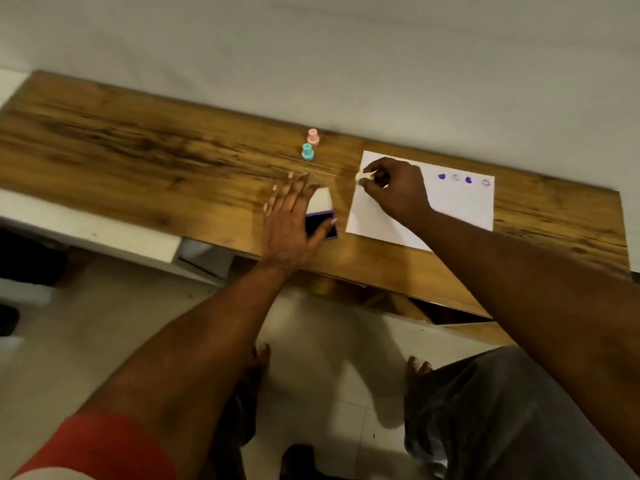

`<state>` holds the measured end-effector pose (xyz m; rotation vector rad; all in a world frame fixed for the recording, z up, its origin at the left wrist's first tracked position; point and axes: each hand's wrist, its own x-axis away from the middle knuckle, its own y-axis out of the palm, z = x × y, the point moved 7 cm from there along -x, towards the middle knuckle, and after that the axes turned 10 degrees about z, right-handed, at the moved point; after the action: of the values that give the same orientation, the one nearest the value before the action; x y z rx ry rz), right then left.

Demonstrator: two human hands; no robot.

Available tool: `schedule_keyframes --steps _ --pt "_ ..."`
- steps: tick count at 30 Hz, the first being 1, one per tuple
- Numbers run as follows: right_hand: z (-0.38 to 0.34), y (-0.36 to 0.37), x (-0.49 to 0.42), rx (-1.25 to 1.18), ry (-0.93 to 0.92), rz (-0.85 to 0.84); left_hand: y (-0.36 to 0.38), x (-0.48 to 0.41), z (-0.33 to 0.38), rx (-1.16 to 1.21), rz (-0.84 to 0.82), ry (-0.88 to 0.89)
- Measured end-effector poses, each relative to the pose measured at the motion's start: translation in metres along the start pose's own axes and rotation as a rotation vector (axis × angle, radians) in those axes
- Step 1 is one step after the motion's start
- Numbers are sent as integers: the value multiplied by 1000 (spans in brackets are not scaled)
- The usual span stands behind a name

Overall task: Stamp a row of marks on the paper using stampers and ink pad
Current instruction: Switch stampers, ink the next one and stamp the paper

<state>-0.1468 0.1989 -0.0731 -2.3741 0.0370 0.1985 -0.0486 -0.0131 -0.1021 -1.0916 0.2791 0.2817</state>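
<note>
Right hand (393, 188) is pinching a small pale stamper (363, 177) between thumb and fingertips, up over the far-left corner of the paper (450, 209). Can't tell if the stamper is actually touching the sheet or just above it, it's a bit blurry there. Left hand (289, 216) is spread flat with fingers splayed, palm down on the open ink pad (323, 225), looks like it's steadying it; the white lid (320, 199) pokes up just past the fingers.

Progress-wise: four marks (464, 180) already sit in a row along the far edge of the paper, way off to the right of the right hand, two solid purple ones alternating with two faint outline ones. So I'd guess roughly half a row done, with the whole stretch between the hand and the nearest mark left to fill. Two more stampers, a teal one (307, 152) and a pink one (313, 136), stand upright beyond the left hand, not in use.

Room to move is fine. The ink pad is just beside the paper's left edge, so it's a short hop across. Worktop (138, 157) to the left is bare wood. The pad sits pretty near the front edge of the worktop though, so I'd watch not to nudge it off.
</note>
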Motion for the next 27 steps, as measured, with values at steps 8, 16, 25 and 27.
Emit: schedule_keyframes --steps 8,16,25,27 --pt "-81 91 29 45 -134 -197 -30 16 -87 26 83 -310" --pt "-115 127 27 264 -289 -238 -14 26 -110 51 169 -402" --pt "-134 151 29 323 -357 -305 -7 25 -115 69 153 -469" --pt "-131 155 31 354 -354 -305 -2 26 -115 65 129 -470"
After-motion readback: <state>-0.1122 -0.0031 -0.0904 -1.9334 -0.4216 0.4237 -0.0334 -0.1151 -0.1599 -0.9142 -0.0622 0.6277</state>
